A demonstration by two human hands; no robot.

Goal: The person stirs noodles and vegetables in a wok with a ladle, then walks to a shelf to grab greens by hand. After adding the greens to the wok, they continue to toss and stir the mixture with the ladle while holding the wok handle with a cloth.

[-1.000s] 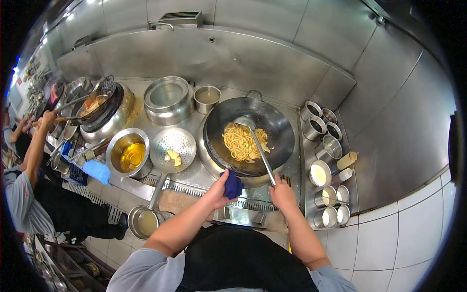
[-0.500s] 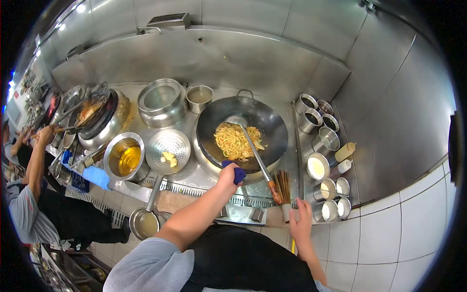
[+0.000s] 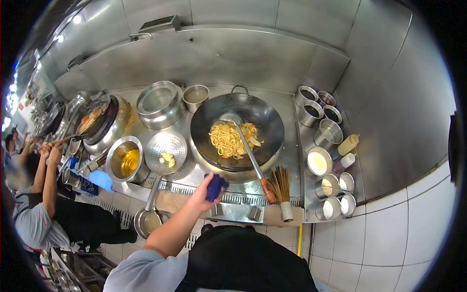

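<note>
My left hand point(image 3: 201, 195) is closed on a folded dark blue cloth point(image 3: 216, 187), just in front of the wok's near rim and apart from it. The black wok point(image 3: 265, 114) sits on the burner with noodles point(image 3: 228, 141) in it. A ladle point(image 3: 250, 155) rests in the wok, its bowl behind the noodles and its wooden handle point(image 3: 267, 190) leaning over the near rim. Beside that handle a bamboo wok brush point(image 3: 281, 187) lies on the counter's front edge. My right hand is out of view.
To the left are a strainer point(image 3: 177, 142) holding pale yellow pieces, a pot of oil point(image 3: 130, 163) and a lidded pot point(image 3: 158, 104). Seasoning containers point(image 3: 318, 163) and squeeze bottles point(image 3: 348, 145) line the right side. At far left a person point(image 3: 44, 209) handles another wok.
My left hand has drawn back from the wok's rim, toward me and to the left, with the cloth. My right hand has left the view from beside the brush.
</note>
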